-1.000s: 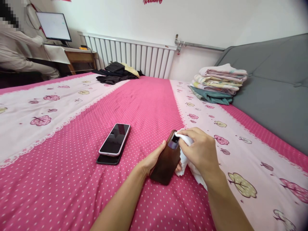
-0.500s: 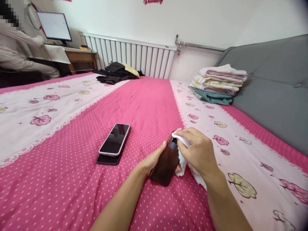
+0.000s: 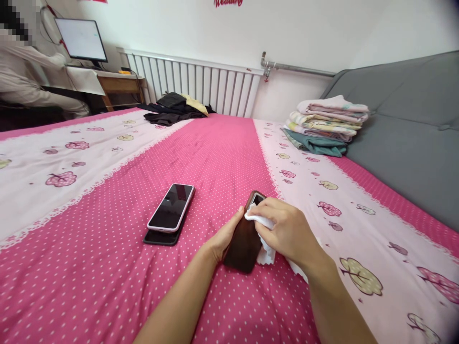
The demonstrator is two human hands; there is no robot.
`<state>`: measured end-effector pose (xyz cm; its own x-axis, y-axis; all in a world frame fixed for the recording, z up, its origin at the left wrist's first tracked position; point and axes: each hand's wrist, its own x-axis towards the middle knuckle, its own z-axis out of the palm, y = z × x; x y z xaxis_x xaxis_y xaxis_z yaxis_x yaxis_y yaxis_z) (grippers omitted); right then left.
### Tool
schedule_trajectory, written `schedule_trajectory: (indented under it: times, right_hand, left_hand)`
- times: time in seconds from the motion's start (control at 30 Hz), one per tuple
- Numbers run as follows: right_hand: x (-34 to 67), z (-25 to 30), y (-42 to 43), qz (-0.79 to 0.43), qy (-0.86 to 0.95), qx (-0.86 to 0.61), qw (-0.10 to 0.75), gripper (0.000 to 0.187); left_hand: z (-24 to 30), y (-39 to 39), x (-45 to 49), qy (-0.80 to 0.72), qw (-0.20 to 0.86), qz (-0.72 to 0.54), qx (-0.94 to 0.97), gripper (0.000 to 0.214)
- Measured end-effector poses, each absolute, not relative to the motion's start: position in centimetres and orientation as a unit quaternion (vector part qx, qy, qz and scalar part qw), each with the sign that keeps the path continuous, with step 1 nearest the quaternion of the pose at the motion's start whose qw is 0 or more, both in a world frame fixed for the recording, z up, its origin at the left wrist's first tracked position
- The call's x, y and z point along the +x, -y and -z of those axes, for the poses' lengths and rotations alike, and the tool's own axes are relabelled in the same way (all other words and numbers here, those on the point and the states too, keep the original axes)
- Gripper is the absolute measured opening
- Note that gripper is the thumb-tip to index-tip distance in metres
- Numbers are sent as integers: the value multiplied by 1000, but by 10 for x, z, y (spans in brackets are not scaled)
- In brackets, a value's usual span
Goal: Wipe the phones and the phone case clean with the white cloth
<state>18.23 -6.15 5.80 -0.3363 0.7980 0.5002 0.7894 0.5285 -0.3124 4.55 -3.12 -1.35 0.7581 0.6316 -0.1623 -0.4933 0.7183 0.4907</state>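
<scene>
My left hand [image 3: 225, 238] grips a phone in a dark brown case [image 3: 244, 246] along its left edge, thumb near the upper side. The back of the phone faces me, tilted, with its camera area at the top. In my right hand [image 3: 287, 229] a white cloth [image 3: 266, 252] is pinched, pressed against the phone's back just below the camera; part of the cloth hangs down beside the phone. To the left, a phone with a white edge [image 3: 172, 208] lies screen up on top of another dark phone [image 3: 161, 238] on the pink bedspread.
Folded fabrics [image 3: 324, 126] are stacked at the right by the grey headboard [image 3: 405, 124]. Dark clothes [image 3: 175, 107] lie at the far edge, before a white radiator [image 3: 201, 81]. A person [image 3: 32, 76] sits at a desk with a monitor [image 3: 81, 40].
My right hand has moved the cloth down and left, from the camera area onto the upper back of the phone. More of the camera area now shows.
</scene>
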Motion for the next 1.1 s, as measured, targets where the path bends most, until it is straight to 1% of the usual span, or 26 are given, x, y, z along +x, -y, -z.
schedule_trajectory:
  times: [0.07, 0.13, 0.2, 0.33, 0.4, 0.47, 0.6, 0.7, 0.8, 0.87, 1.0, 1.1]
  right_hand:
    - [183, -58, 62, -14, 812, -495, 309, 27]
    - [185, -59, 61, -15, 797, -516, 313, 26]
    - [187, -60, 60, 2, 772, -548, 323, 23]
    - [189, -53, 51, 66, 717, -603, 343, 22]
    - [188, -41, 45, 89, 701, -627, 328, 23]
    - [185, -21, 39, 83, 691, -654, 296, 22]
    - [174, 25, 34, 52, 711, -647, 270, 21]
    - [168, 46, 37, 49, 712, -643, 278, 23]
    - [166, 53, 46, 51, 708, -641, 293, 24]
    - [163, 54, 56, 51, 707, -638, 301, 24]
    - [153, 54, 85, 56, 713, -626, 311, 27]
    - [147, 53, 107, 60, 730, -609, 303, 27]
  left_hand:
    - [13, 29, 45, -154, 913, -324, 196, 50]
    - [13, 26, 44, -143, 914, -331, 187, 55]
    - [15, 21, 41, -143, 911, -340, 184, 65]
    - [18, 10, 34, -193, 895, -367, 162, 85]
    - [21, 6, 32, -216, 887, -382, 144, 89]
    - [25, 4, 29, -238, 882, -389, 117, 90]
    - [36, 11, 24, -274, 873, -396, 76, 85]
    - [41, 25, 13, -287, 872, -390, 77, 85]
    - [41, 41, 0, -309, 869, -376, 88, 83]
    - [40, 48, -9, -328, 864, -370, 101, 79]
    - [39, 53, -18, -382, 832, -377, 138, 62]
    - [39, 52, -23, -432, 789, -398, 180, 50]
